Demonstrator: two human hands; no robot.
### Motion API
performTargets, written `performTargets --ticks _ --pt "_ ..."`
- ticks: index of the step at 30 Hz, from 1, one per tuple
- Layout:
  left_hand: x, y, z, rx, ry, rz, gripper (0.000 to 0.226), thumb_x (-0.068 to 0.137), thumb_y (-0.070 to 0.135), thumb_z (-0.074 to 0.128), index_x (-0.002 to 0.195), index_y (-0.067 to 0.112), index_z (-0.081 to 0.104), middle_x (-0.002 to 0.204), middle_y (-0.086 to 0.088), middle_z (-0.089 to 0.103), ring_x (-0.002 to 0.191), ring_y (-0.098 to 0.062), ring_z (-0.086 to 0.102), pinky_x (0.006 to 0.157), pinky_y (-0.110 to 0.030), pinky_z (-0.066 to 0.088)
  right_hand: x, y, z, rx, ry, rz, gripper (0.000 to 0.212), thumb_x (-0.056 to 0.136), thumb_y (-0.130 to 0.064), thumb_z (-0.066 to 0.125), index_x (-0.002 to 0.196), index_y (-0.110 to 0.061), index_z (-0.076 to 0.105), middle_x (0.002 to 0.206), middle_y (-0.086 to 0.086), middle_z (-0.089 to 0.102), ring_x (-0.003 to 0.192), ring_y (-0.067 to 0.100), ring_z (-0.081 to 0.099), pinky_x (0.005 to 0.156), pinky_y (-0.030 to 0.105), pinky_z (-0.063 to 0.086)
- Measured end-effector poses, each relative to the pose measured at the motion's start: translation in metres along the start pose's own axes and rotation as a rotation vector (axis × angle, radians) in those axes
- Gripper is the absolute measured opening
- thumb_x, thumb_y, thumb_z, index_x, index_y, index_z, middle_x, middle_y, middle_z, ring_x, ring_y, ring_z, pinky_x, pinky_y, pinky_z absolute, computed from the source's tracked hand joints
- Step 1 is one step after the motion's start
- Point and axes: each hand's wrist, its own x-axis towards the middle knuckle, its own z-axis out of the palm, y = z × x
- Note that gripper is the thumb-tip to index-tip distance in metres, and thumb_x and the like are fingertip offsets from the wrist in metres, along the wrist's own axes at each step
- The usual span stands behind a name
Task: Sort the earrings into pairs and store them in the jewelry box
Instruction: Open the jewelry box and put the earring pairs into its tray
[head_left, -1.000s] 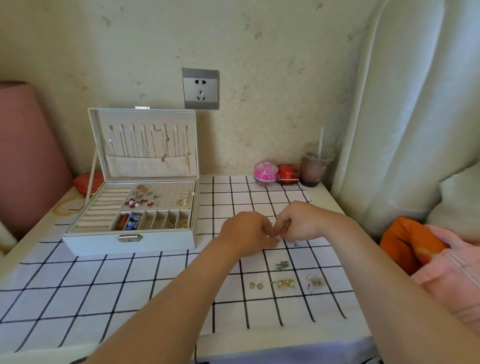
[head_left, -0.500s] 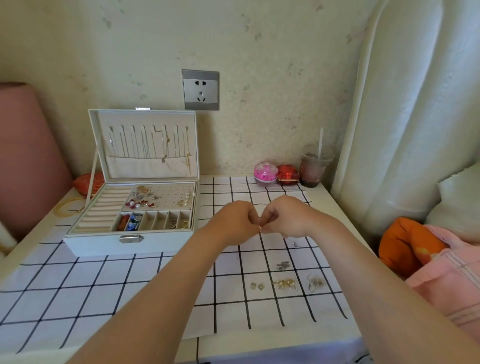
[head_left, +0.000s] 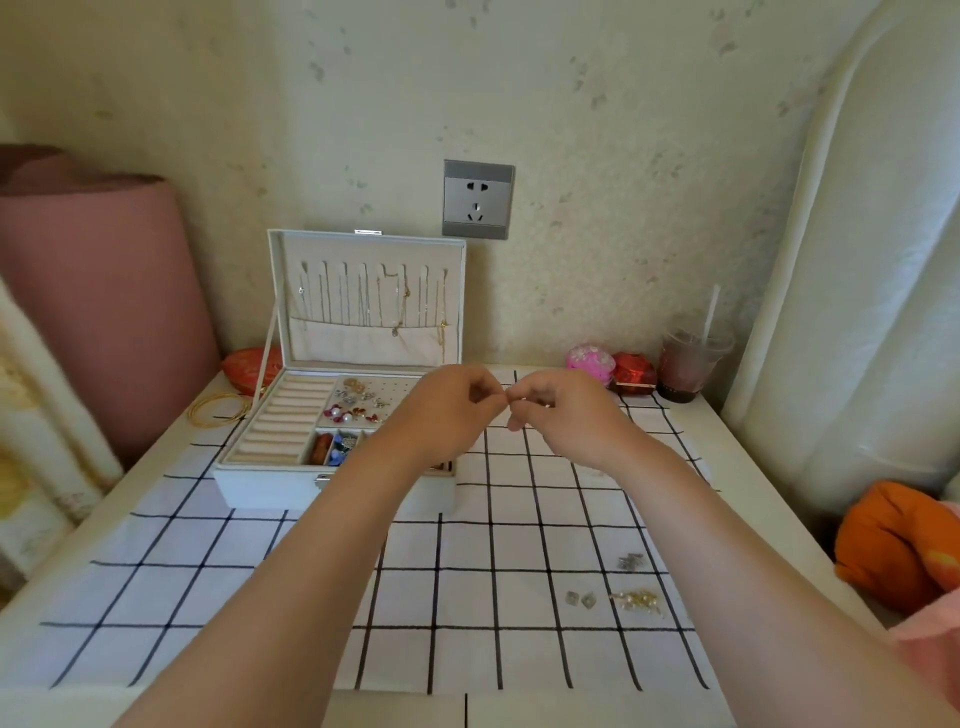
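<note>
Soft, even light with faint shadows — slightly hazy, with wide-angle bending toward the edges.
</note>
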Motion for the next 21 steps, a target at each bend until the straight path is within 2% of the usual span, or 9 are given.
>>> performTargets --ticks 3,5,7,8,10,13,16,19,21 --pt "-0.002 -0.01 -0.018 -0.022 0.048 -0.005 0.01 0.094 0.028 0.06 0.092 0.024 0.068 0.085 0.007 0.064 0.075 -0.009 0.058 0.065 -0.023 0.044 0.007 -0.016 0.014 0.103 0.029 -0.02 0.038 0.096 -0.012 0.058 0.086 -0.047 0.07 0.082 -0.004 0.076 0.041 0.003 0.046 0.046 0.02 0.04" --pt "-0.003 -0.015 -0.028 -0.039 0.077 -0.02 0.008 0.094 0.029 0.061 0.094 0.025 0.068 0.088 0.006 0.065 0.076 -0.011 0.06 0.067 -0.025 0.046 0.012 -0.026 0.02 0.173 0.07 -0.022 0.029 0.094 -0.015 0.062 0.092 -0.041 0.073 0.088 -0.004 0.076 0.042 0.01 0.055 0.051 0.02 0.045" --pt "-0.003 -0.019 -0.039 -0.05 0.109 -0.034 0.007 0.093 0.03 0.062 0.095 0.025 0.066 0.09 0.004 0.065 0.077 -0.013 0.061 0.066 -0.025 0.046 0.017 -0.033 0.025 0.215 0.109 -0.005 0.014 0.092 -0.023 0.069 0.101 -0.033 0.073 0.101 -0.009 0.074 0.043 0.016 0.061 0.058 0.014 0.049" --pt "-0.004 -0.022 -0.043 -0.055 0.121 -0.039 0.006 0.093 0.03 0.063 0.094 0.026 0.066 0.09 0.004 0.065 0.076 -0.012 0.061 0.064 -0.024 0.044 0.02 -0.036 0.028 0.23 0.125 0.003 0.014 0.091 -0.026 0.072 0.104 -0.032 0.072 0.106 -0.01 0.072 0.043 0.017 0.062 0.06 0.012 0.05" --pt "-0.005 -0.027 -0.052 -0.08 0.132 -0.049 0.003 0.093 0.029 0.063 0.094 0.028 0.066 0.091 0.005 0.066 0.074 -0.01 0.06 0.063 -0.022 0.041 0.025 -0.043 0.032 0.266 0.135 0.027 0.018 0.088 -0.027 0.075 0.106 -0.028 0.072 0.11 -0.008 0.071 0.042 0.018 0.062 0.061 0.018 0.054" --pt "-0.008 -0.037 -0.06 -0.121 0.113 -0.079 0.011 0.094 0.028 0.062 0.104 0.028 0.068 0.094 0.002 0.068 0.072 -0.009 0.061 0.062 -0.02 0.043 0.029 -0.051 0.04 0.313 0.117 0.04 0.019 0.085 -0.02 0.077 0.104 -0.02 0.074 0.104 -0.006 0.075 0.041 0.019 0.059 0.054 0.023 0.05" --pt "-0.012 -0.044 -0.064 -0.171 0.075 -0.092 0.012 0.095 0.027 0.061 0.103 0.03 0.07 0.094 0.001 0.069 0.071 -0.012 0.062 0.064 -0.021 0.051 0.033 -0.056 0.049 0.315 0.088 0.011 0.012 0.089 -0.013 0.072 0.1 -0.018 0.073 0.093 -0.004 0.077 0.039 0.016 0.052 0.049 0.024 0.046" --pt "-0.013 -0.051 -0.068 -0.224 0.064 -0.093 0.016 0.096 0.023 0.06 0.101 0.034 0.07 0.092 0.005 0.07 0.072 -0.014 0.064 0.07 -0.024 0.055 0.038 -0.061 0.058 0.374 0.07 -0.021 0.012 0.091 -0.008 0.069 0.093 -0.018 0.075 0.081 -0.001 0.074 0.042 0.01 0.048 0.046 0.021 0.043" --pt "-0.014 -0.057 -0.073 -0.283 0.069 -0.103 0.018 0.096 0.02 0.059 0.101 0.033 0.071 0.09 0.004 0.07 0.067 -0.011 0.061 0.065 -0.017 0.053 0.042 -0.064 0.061 0.42 0.063 -0.014 0.012 0.09 -0.007 0.071 0.091 -0.017 0.077 0.074 -0.001 0.07 0.047 0.011 0.048 0.045 0.017 0.04"
